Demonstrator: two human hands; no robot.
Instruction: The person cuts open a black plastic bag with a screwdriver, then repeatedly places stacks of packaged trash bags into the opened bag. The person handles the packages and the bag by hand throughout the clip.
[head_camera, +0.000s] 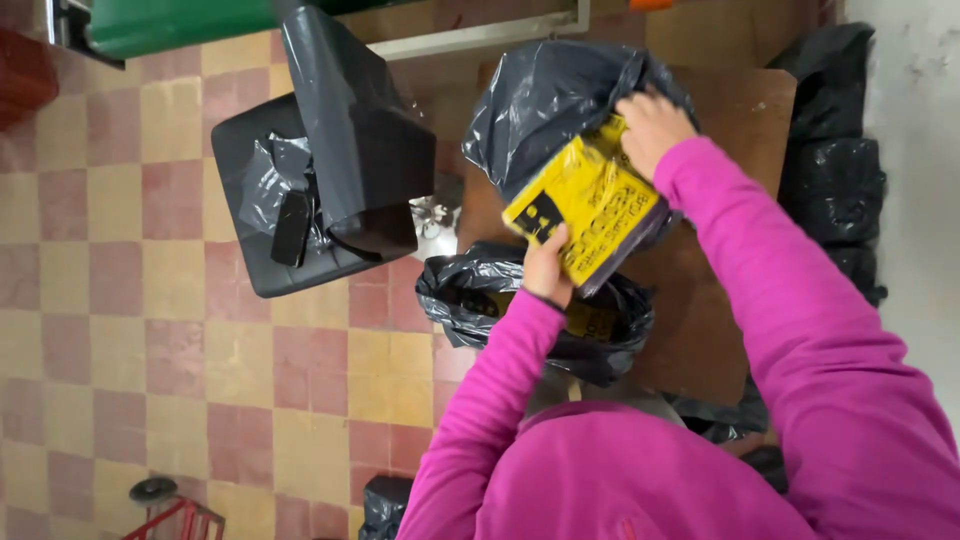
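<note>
A yellow plastic package with black print sticks halfway out of a black plastic bag on a brown table. My left hand grips the package's lower edge. My right hand holds the bag's rim at the package's top edge. Both arms wear pink sleeves. Another black bag with a yellow package inside lies just below, at the table's near edge.
A black chair holding crumpled black plastic and a dark flat object stands left on the checkered tile floor. More filled black bags are stacked at the right by a white wall. A red frame sits bottom left.
</note>
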